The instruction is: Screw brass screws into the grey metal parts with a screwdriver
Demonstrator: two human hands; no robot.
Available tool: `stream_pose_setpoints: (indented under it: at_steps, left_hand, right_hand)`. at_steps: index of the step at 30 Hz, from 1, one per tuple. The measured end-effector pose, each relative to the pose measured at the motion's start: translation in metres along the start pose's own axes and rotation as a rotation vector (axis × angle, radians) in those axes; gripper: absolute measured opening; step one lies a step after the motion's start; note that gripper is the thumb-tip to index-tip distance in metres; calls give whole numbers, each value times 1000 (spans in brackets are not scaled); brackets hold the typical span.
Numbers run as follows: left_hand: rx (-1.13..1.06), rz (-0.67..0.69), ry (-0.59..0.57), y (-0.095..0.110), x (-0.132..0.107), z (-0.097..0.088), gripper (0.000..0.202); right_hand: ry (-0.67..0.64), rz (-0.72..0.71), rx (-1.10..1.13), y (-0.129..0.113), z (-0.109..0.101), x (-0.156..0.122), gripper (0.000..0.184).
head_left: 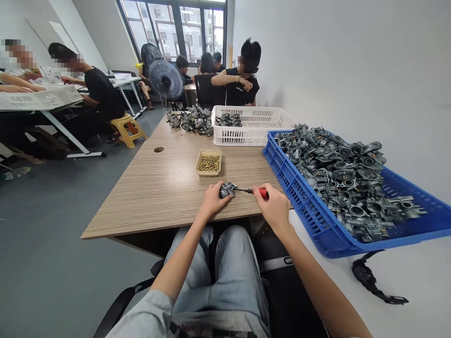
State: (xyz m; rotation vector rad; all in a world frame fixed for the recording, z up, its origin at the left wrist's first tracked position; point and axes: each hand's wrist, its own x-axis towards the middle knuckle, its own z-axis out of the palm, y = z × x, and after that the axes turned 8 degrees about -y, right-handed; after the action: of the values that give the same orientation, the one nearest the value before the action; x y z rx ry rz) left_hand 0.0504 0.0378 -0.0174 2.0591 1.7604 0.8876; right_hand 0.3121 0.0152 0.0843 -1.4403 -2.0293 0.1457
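Note:
My left hand (213,200) is closed around a small grey metal casting (227,189), which looks like a carburetor body, near the table's front edge. In my right hand (274,205) is a screwdriver (260,192) with a red handle and a dark shaft. The shaft points left, and its tip meets the right side of the casting; the exact contact point is too small to make out. Just beyond my left hand stands a small cream tray (208,174) holding many small brass-coloured parts (210,163).
A blue crate (310,213) heaped with grey castings (347,173) stands at the right. Behind are a white basket (246,137) and a pile of metal assemblies (195,119). A watch (374,280) lies at the lower right. A person (243,84) sits across the table.

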Motion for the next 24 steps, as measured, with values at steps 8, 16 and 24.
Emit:
stream_pose_setpoints:
  at_steps: [8, 16, 24]
  left_hand:
    - [-1, 5, 4, 1, 0, -1, 48]
    - [3, 8, 14, 1, 0, 0, 49]
    - [6, 7, 21, 0, 2, 0, 49]
  right_hand:
    - [2, -10, 21, -1, 0, -1, 43]
    - [-42, -23, -11, -3, 2, -2, 37]
    - [-22, -35, -25, -2, -1, -1, 35]
